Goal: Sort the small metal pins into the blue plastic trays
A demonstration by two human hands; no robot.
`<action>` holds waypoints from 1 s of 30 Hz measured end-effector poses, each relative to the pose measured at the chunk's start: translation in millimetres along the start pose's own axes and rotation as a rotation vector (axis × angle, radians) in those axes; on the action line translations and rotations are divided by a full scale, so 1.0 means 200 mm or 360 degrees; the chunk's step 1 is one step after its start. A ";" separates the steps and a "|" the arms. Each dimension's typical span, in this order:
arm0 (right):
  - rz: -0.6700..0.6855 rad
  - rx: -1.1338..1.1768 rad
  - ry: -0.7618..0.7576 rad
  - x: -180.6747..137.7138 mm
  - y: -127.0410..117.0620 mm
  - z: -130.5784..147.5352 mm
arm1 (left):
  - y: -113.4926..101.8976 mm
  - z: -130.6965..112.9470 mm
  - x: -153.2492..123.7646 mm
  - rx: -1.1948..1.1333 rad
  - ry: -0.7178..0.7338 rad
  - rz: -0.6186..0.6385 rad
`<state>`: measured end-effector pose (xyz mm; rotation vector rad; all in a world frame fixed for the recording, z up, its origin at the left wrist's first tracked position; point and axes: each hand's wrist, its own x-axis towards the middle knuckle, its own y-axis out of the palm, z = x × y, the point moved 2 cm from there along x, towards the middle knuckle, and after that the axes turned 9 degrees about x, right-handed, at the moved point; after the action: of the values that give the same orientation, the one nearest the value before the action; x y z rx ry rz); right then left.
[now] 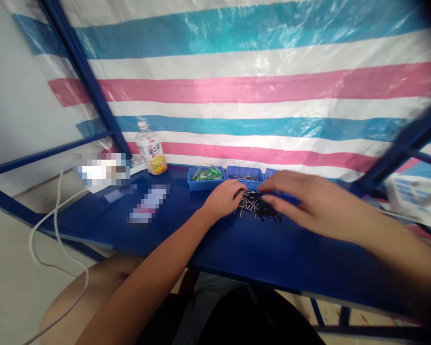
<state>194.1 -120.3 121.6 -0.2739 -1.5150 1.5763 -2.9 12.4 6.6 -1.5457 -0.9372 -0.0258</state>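
A loose pile of thin silver metal pins [248, 207] lies on the blue tabletop, mixed on its right with small black pieces [270, 212]. At the pile's left edge, my left hand [223, 197] has its fingers curled inward in a pinch; what they hold is too small to make out. My right hand [301, 201] reaches over the pile from the right, thumb and forefinger brought close together near the left fingertips. Blur hides what is between them. Behind the hands stand a blue bin [207, 185] with green pieces and a second blue bin [244, 173] with metal pins.
A third blue bin [271, 173] is partly covered by my right hand. A drink bottle [151, 151] stands at the back left. White cables [57, 211] hang over the left end of the blue table [187, 230]. Blue frame posts [89, 86] and a striped sheet [237, 88] enclose the space.
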 end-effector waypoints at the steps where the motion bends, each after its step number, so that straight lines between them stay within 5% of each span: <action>1: 0.0064 -0.0011 0.0002 0.01 0.06 -0.03 | 0.00 0.01 0.00 0.0016 -0.0016 0.0014; 6: 0.0109 -0.0003 -0.0153 0.04 0.41 -0.20 | 0.00 0.02 0.00 -0.0003 -0.0058 0.0034; 10: 0.0037 0.0070 -0.0269 0.03 0.54 -0.25 | -0.01 0.02 0.01 -0.0038 -0.0087 0.0023; 23: 0.0016 -0.0070 -0.0313 0.05 0.62 -0.29 | 0.00 0.03 0.01 -0.0067 -0.0121 -0.0020; 30: -0.0201 0.0119 -0.0151 0.03 0.61 -0.33 | 0.00 0.03 0.01 -0.0076 -0.0121 -0.0019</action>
<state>183.4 -50.9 2.4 -0.0606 -1.5110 1.5600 -4.7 18.1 5.3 -1.5944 -1.0126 0.0020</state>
